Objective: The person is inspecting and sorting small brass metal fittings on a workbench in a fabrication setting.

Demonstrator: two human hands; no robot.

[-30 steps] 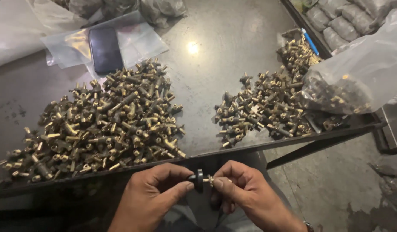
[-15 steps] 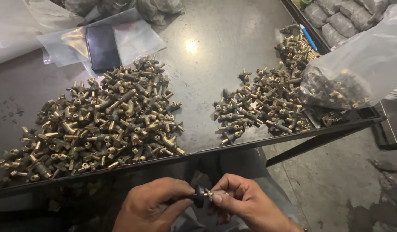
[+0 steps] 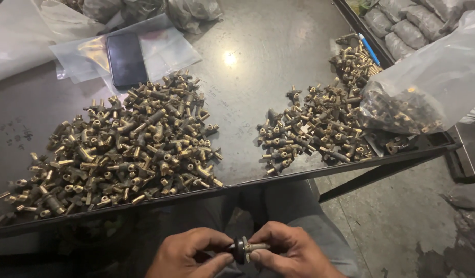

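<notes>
Below the table's near edge, my left hand point(image 3: 188, 255) and my right hand point(image 3: 294, 255) meet over my lap. Together they grip one small brass fitting point(image 3: 255, 247) with a dark round piece point(image 3: 239, 249) on its left end. The left fingers pinch the dark end, the right fingers pinch the brass stem. A large heap of similar brass fittings point(image 3: 124, 149) lies on the metal table point(image 3: 248, 87) at the left. A smaller heap of fittings point(image 3: 314, 131) lies at the right.
A dark phone point(image 3: 126, 59) lies on clear plastic bags at the back left. A clear plastic bag holding more fittings point(image 3: 412, 98) sits at the table's right edge. Filled bags point(image 3: 402, 28) are stacked beyond it. Concrete floor point(image 3: 402, 221) shows at the lower right.
Both hands have dropped lower and nearer to me, still holding the fitting. The view has tilted slightly, so the heaps sit higher in the picture.
</notes>
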